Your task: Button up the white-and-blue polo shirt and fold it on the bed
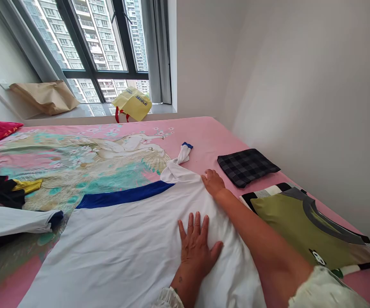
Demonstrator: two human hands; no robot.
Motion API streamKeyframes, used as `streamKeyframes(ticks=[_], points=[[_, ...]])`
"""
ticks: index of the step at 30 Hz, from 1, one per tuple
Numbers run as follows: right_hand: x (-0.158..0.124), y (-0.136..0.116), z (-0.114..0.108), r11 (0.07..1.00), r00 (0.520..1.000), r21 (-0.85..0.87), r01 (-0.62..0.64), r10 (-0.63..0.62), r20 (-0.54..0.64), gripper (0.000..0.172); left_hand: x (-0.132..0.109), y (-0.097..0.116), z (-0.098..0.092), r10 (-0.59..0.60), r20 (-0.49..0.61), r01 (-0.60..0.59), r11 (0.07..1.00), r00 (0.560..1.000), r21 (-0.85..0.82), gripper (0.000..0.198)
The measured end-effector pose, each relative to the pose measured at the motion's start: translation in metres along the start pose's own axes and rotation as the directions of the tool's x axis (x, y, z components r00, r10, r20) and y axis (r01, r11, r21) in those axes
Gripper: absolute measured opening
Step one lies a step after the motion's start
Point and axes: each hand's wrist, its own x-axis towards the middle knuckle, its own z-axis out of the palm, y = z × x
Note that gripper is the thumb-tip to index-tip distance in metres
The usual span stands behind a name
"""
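Observation:
A large white garment (130,239) with a blue band (123,195) lies spread on the pink patterned bed (204,134). My left hand (196,244) rests flat on the white cloth, fingers spread. My right hand (213,182) reaches further up and presses on the garment's edge near its bunched sleeve (181,159); the fingers are curled down on the cloth.
A folded dark checked cloth (247,166) and a folded olive-green shirt (303,231) lie to the right by the wall. Dark and yellow clothes (5,190) are heaped at the left. A yellow bag (133,103) and a brown paper bag (45,96) sit on the windowsill.

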Motion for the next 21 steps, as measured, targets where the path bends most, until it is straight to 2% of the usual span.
streamKeyframes(ticks=[2,5,6,8,10,12,14,15,16,17,18,19,21], points=[[-0.027,-0.023,0.0,0.984,0.984,0.04,0.176,-0.176,-0.005,0.032,-0.001,0.001,0.0,-0.001,0.009,0.002,1.0,1.0,-0.023,0.072],[-0.079,-0.035,0.008,0.901,0.905,0.097,0.423,-0.426,0.01,0.028,-0.002,0.007,-0.005,-0.025,0.009,0.026,0.999,1.0,-0.047,0.078],[-0.095,-0.03,0.012,0.893,0.898,0.099,0.438,-0.44,-0.007,0.029,-0.002,0.009,-0.009,-0.027,0.018,0.028,0.998,0.999,-0.054,0.079],[-0.118,-0.012,0.021,0.911,0.915,0.088,0.403,-0.401,-0.043,0.032,0.002,0.007,-0.022,0.012,0.085,-0.006,0.997,0.996,-0.072,0.075],[-0.131,0.01,0.029,0.921,0.92,0.038,0.388,-0.384,-0.077,0.036,0.007,-0.011,-0.041,0.075,0.175,-0.058,0.994,0.982,-0.096,0.058],[-0.135,0.027,0.036,0.912,0.908,-0.04,0.407,-0.409,-0.093,0.038,0.011,-0.052,-0.067,0.075,0.219,-0.061,0.996,0.973,-0.072,0.048],[-0.137,0.035,0.041,0.9,0.896,-0.106,0.424,-0.433,-0.098,0.038,0.008,-0.113,-0.097,-0.015,0.229,0.005,0.999,0.973,0.047,0.05],[-0.137,0.036,0.042,0.895,0.893,-0.128,0.427,-0.44,-0.1,0.038,0.004,-0.149,-0.112,-0.102,0.244,0.077,0.991,0.964,0.111,0.051],[-0.138,0.037,0.043,0.892,0.89,-0.146,0.429,-0.445,-0.103,0.039,-0.001,-0.185,-0.127,-0.226,0.225,0.191,0.967,0.948,0.169,0.055],[-0.138,0.036,0.044,0.888,0.887,-0.159,0.431,-0.449,-0.104,0.039,-0.006,-0.22,-0.141,-0.374,0.144,0.341,0.916,0.916,0.214,0.059],[-0.138,0.036,0.045,0.884,0.884,-0.169,0.436,-0.456,-0.103,0.039,-0.011,-0.251,-0.153,-0.467,0.078,0.439,0.868,0.881,0.23,0.061],[-0.138,0.035,0.045,0.881,0.882,-0.177,0.439,-0.461,-0.103,0.039,-0.014,-0.279,-0.164,-0.523,0.037,0.502,0.833,0.851,0.233,0.062],[-0.138,0.035,0.045,0.875,0.876,-0.184,0.447,-0.47,-0.109,0.04,-0.016,-0.319,-0.179,-0.601,-0.038,0.595,0.778,0.799,0.202,0.06]])
